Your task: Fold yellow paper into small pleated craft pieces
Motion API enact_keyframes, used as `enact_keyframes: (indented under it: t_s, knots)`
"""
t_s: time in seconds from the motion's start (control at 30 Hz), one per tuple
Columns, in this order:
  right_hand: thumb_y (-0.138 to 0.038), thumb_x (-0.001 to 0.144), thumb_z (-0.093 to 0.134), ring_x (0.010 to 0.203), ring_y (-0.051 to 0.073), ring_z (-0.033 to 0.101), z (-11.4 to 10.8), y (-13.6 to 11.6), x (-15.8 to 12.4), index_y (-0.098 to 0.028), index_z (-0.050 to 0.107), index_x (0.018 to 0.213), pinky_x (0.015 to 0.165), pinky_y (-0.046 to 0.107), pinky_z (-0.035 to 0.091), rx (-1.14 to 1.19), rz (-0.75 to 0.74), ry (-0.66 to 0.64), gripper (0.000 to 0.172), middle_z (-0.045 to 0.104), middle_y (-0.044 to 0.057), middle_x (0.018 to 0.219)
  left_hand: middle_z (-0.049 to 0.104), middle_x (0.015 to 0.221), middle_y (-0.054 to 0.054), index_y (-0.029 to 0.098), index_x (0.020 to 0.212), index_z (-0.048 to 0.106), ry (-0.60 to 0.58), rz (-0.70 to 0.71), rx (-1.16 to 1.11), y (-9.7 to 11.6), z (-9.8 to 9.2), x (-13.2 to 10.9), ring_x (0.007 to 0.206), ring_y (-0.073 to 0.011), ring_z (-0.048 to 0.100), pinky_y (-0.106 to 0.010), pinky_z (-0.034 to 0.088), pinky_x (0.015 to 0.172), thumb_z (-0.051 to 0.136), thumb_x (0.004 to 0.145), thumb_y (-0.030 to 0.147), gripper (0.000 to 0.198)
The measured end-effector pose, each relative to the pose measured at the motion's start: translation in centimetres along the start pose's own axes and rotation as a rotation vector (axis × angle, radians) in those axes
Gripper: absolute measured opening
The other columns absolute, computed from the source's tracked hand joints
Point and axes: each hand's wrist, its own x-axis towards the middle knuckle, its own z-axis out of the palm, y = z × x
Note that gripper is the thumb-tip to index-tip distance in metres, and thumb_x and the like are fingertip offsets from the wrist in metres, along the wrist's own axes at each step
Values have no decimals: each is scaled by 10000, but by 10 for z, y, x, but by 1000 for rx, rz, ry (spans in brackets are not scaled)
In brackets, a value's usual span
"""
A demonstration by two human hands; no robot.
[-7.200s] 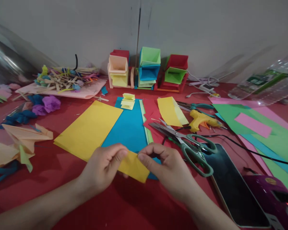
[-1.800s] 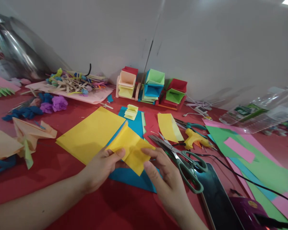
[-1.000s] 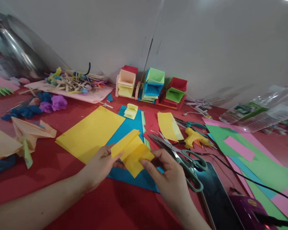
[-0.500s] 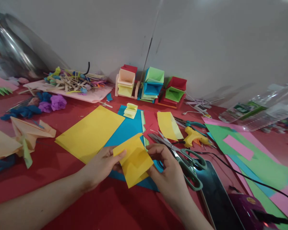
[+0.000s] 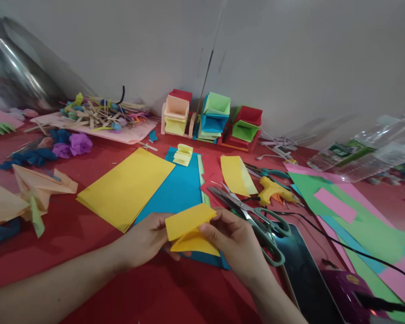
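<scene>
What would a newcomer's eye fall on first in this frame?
Probably the folded bright-yellow paper held between the left hand and the right hand, at lower centre. Three clusters of multicoloured open paper boxes stand behind, near the grey wall. Green-handled metal scissors lie just beyond the right hand.

Folded yellow paper (image 5: 191, 231): plain, creased, panels partly spread; upper panel (image 5: 190, 218) slants toward two o'clock. Piece is held aloft at six o'clock in view.
</scene>
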Motion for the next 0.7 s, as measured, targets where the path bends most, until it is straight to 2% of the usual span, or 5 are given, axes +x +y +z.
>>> enact_keyframes:
  t_s: [0.13,0.23,0.37,0.57,0.7]
  knots:
    - [-382,597,741,638,136,564,1,-1,0,-181,545,727,596,261,456,76,76,10,310,590,-16,670,684,770,-76,150,1054,615,-39,-19,21,-1,0,1,650,-164,643,-247,513,585,509,814,395,359]
    - [-358,565,767,615,118,554,2,-2,0,-184,503,693,576,242,448,119,69,39,341,583,-31,666,689,867,-93,169,1096,590,-43,-47,-76,-5,-1,1,678,-176,660,-262,524,585,475,831,404,373]
    - [-354,545,778,568,96,528,3,-3,1,-187,484,675,532,216,419,118,57,54,362,562,-50,624,700,850,-100,171,1120,571,-68,-97,-191,-9,-1,1,659,-178,668,-266,523,575,441,845,436,404]
    - [-364,586,748,565,88,513,0,-2,1,-177,517,654,533,215,399,83,76,20,305,570,-41,631,703,812,-109,151,1052,596,-98,-107,-301,-9,-1,2,577,-155,651,-229,504,496,465,832,456,398]
    - [-343,563,765,552,81,500,-1,-3,1,-175,515,644,521,205,386,85,92,41,312,560,-49,611,694,846,-119,138,984,622,-180,-51,-295,-10,-4,0,565,-128,630,-215,500,506,459,821,501,430]
